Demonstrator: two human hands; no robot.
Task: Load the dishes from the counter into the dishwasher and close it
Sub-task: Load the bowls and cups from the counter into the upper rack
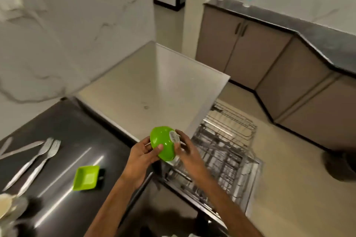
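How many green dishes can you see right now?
2: a round bowl held between left hand and right hand, and a square dish on the counter. More could be hidden.

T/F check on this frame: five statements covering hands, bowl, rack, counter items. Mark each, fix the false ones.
1. Both the left hand and the right hand hold the green bowl. True.
2. The green bowl already sits in the rack. False: it is held in the air, above the rack's near edge.
3. The dishwasher rack is pulled out. True.
4. The green square dish lies in the rack. False: it lies on the dark counter.
5. Two forks lie side by side on the counter. True.
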